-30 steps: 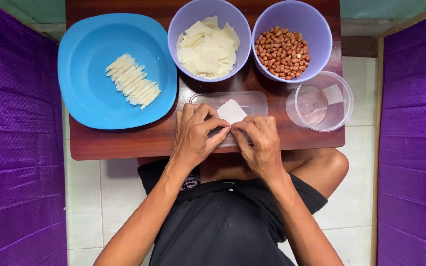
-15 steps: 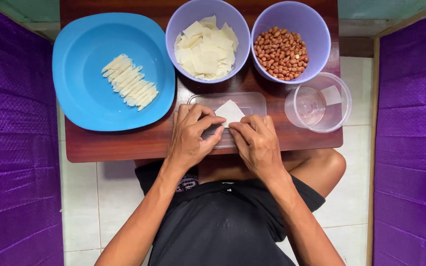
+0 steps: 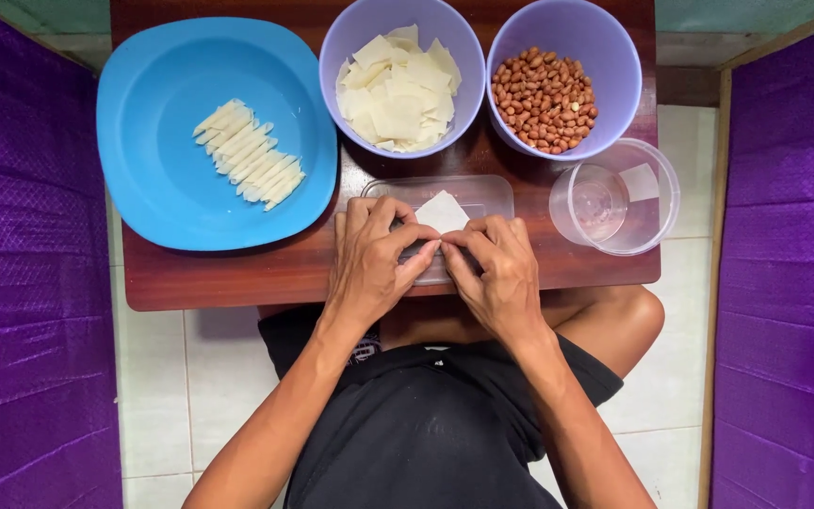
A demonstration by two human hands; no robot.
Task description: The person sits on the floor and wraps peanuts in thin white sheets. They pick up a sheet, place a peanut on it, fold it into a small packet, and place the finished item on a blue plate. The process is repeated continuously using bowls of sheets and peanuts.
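Not much elbow room here: the small wooden table point(image 3: 237, 278) is being boxed in by purple quilted walls point(image 3: 21, 283) on both sides, and its front edge is being overhung by the wrists. The only bare strips of tabletop are being left along that front edge, left of the hands and under the clear cup.

The surface is dark reddish wood, and pale floor tiles point(image 3: 171, 377) are being shown below it, around the person's knees.

The pale square wrapper point(image 3: 442, 211) is being worked on top of a clear flat rectangular lid point(image 3: 482, 188) lying dead centre near the front edge. Its near corner is being pinched by both hands: the left hand point(image 3: 369, 264) is being curled with fingertips pressed together on the sheet, and the right hand point(image 3: 496, 269) is being held the same way, fingertips closed on it and touching the left ones. The far corner is being left free, pointing toward the bowls.

Everything else is being crowded in close: a blue plate point(image 3: 171, 203) with a row of rolled sticks point(image 3: 249, 154) just to the left, a lilac bowl of wrappers point(image 3: 399, 90) straight ahead, a lilac bowl of peanuts point(image 3: 545, 87) beside it, and a clear plastic cup point(image 3: 614, 196) just right of the lid. The reach forward is being blocked by the bowls.
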